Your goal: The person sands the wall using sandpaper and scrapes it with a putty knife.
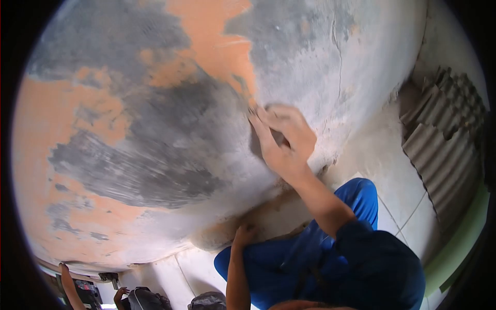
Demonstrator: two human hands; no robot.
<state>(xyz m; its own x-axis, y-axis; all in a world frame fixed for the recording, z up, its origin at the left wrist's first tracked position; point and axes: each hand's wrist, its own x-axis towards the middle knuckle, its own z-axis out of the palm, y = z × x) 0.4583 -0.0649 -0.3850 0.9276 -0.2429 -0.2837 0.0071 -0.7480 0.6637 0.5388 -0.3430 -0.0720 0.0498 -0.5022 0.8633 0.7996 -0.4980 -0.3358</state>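
Observation:
My right hand [289, 137] is raised against the wall [196, 134], its fingers pinched together at the lower tip of an orange patch [227, 54]. Whatever sits between those fingertips is too small to make out. Around them the wall surface is grey and scraped, with streaky marks to the lower left. My left hand [246, 235] hangs low beside my knee, close to the base of the wall; its fingers look curled but are too dark and small to read.
Corrugated sheets [444, 155] are stacked at the right on the tiled floor [413, 206], near a green curved edge [465, 237]. At the lower left are another person's arm [71, 287] and dark bags [147, 299]. A crack runs down the wall.

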